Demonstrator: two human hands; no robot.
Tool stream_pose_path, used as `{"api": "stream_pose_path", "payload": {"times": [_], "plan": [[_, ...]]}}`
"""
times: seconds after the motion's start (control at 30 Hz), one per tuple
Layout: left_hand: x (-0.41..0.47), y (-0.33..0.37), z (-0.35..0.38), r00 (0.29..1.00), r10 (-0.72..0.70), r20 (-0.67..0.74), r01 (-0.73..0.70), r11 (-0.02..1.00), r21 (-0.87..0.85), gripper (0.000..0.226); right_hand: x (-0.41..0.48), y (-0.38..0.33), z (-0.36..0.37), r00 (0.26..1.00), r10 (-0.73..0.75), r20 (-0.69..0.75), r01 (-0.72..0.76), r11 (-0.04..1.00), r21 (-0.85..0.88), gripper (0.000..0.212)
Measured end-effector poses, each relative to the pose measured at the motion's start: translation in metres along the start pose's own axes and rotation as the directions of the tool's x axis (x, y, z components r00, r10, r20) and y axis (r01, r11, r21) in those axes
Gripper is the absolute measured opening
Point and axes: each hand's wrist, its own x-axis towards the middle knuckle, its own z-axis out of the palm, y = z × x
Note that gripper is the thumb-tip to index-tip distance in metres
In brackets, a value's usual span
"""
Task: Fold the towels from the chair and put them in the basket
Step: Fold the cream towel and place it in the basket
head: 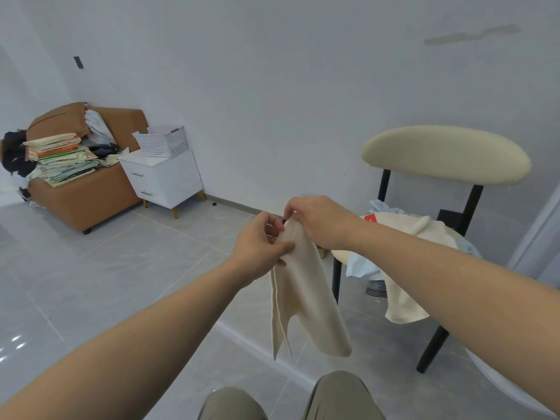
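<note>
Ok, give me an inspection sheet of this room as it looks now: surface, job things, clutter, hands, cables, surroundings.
Surface: grey tiled floor.
Job's things: cream towel hanging in the air from both hands; more towels, cream and pale blue, heaped on the chair seat; white basket on a white cabinet, far left.
Clutter: stack of books on a brown sofa.
Hands: left hand and right hand both pinch the cream towel's top edge.
Cables: nothing seen.
Surroundings: plain white wall.
</note>
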Motion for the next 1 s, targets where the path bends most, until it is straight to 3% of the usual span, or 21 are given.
{"api": "stream_pose_path", "payload": {"times": [0.17,0.3,0.47,0.6,0.8,0.9,1.0], "plan": [[-0.001,-0.006,0.006,0.999,0.032,0.003,-0.032,0.995,0.097,0.031,-0.002,0.008,-0.005,0.998,0.003,-0.055,-0.004,1.0,-0.011,0.023],[0.001,-0.014,0.004,0.995,0.073,0.06,-0.087,0.959,0.27,0.022,0.0,0.018,-0.006,0.988,0.01,-0.153,-0.012,1.0,-0.01,0.027],[0.0,-0.033,-0.007,0.972,0.013,0.234,-0.142,0.827,0.544,0.021,0.007,0.031,-0.018,0.935,0.099,-0.34,-0.083,0.995,0.06,0.024],[-0.004,-0.047,-0.023,0.964,-0.056,0.259,-0.149,0.694,0.704,0.014,0.005,0.047,-0.029,0.882,0.22,-0.417,-0.197,0.976,0.098,0.029],[-0.004,-0.053,-0.052,0.948,-0.068,0.31,-0.242,0.474,0.846,0.02,-0.004,0.072,-0.033,0.795,0.431,-0.426,-0.373,0.902,0.216,0.033],[-0.001,-0.052,-0.065,0.947,-0.026,0.321,-0.268,0.486,0.831,0.027,-0.006,0.088,-0.034,0.747,0.552,-0.371,-0.463,0.832,0.307,0.038],[0.001,-0.05,-0.075,0.944,0.107,0.311,-0.319,0.529,0.786,0.028,-0.01,0.1,-0.035,0.7,0.642,-0.312,-0.517,0.758,0.398,0.035]]}}
